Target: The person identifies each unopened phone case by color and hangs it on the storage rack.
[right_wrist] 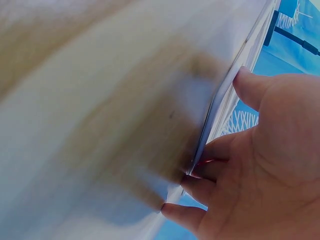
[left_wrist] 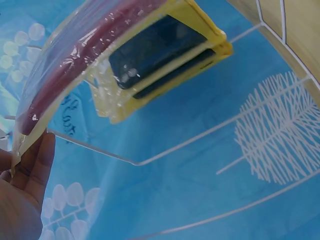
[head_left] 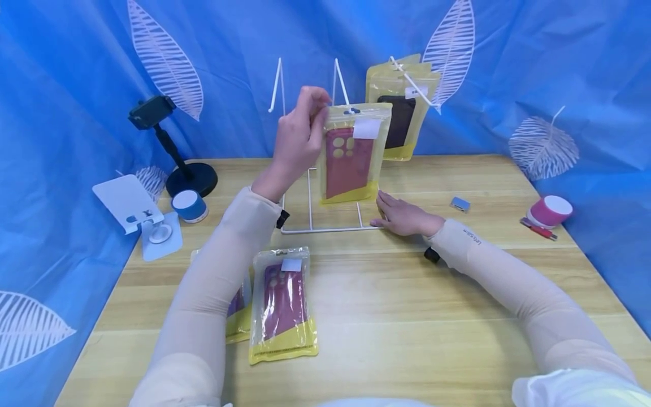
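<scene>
My left hand (head_left: 316, 108) is raised and pinches the top edge of a clear-and-yellow packet with a red phone case (head_left: 350, 161), right at a hook of the white wire rack (head_left: 310, 195). The left wrist view shows that packet (left_wrist: 70, 65) bending over my thumb (left_wrist: 36, 160). My right hand (head_left: 394, 215) lies flat on the table, its straight fingers (right_wrist: 215, 187) touching the rack's base wire (right_wrist: 222, 107). Packets with dark cases (head_left: 399, 116) hang on the rack's right hook (head_left: 414, 85). A red-case packet (head_left: 285, 308) lies on the table, another (head_left: 238, 316) half hidden under my left forearm.
On the left of the wooden table (head_left: 407, 316) stand a black phone holder (head_left: 170, 147), a white stand (head_left: 133, 210) and a blue tape roll (head_left: 189, 205). At the right lie a small silver-blue piece (head_left: 460, 204), a pink roll (head_left: 550, 211) and a red tool (head_left: 538, 229). Blue cloth surrounds the table.
</scene>
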Action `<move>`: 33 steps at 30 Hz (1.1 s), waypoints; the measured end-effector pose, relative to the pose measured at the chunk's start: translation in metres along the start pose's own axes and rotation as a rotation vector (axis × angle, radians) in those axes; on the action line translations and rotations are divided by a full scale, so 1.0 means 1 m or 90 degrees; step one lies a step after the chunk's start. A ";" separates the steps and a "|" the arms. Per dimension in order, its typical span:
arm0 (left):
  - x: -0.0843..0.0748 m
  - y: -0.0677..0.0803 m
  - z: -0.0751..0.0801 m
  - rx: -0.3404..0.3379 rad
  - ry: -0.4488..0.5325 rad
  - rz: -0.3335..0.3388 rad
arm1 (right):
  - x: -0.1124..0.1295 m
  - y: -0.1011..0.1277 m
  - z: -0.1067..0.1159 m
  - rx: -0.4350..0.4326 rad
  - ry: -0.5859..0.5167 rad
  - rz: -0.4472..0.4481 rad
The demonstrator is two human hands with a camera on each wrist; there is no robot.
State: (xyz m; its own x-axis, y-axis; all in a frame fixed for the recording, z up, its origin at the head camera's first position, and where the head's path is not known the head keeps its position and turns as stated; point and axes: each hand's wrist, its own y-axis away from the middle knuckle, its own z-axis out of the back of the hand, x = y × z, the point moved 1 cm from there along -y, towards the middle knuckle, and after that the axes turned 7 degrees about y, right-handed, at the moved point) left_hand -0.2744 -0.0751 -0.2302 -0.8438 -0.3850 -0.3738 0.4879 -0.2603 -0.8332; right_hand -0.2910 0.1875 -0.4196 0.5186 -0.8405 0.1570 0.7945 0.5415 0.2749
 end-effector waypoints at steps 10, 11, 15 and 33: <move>0.036 -0.019 -0.011 0.034 -0.080 0.102 | 0.001 0.001 -0.002 -0.022 0.016 0.003; 0.040 -0.021 -0.012 0.035 -0.090 0.104 | 0.001 0.001 -0.002 -0.023 0.021 0.003; 0.053 -0.032 -0.015 0.041 -0.121 0.115 | 0.000 0.002 -0.002 -0.026 0.027 0.003; 0.097 -0.073 -0.029 0.077 -0.217 0.253 | 0.001 0.002 -0.001 -0.016 0.032 0.001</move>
State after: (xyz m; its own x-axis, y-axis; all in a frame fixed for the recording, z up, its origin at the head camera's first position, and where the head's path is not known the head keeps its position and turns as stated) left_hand -0.3985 -0.0676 -0.2180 -0.4777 -0.7352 -0.4809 0.7947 -0.1283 -0.5933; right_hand -0.2881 0.1875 -0.4197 0.5341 -0.8382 0.1097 0.8011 0.5433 0.2512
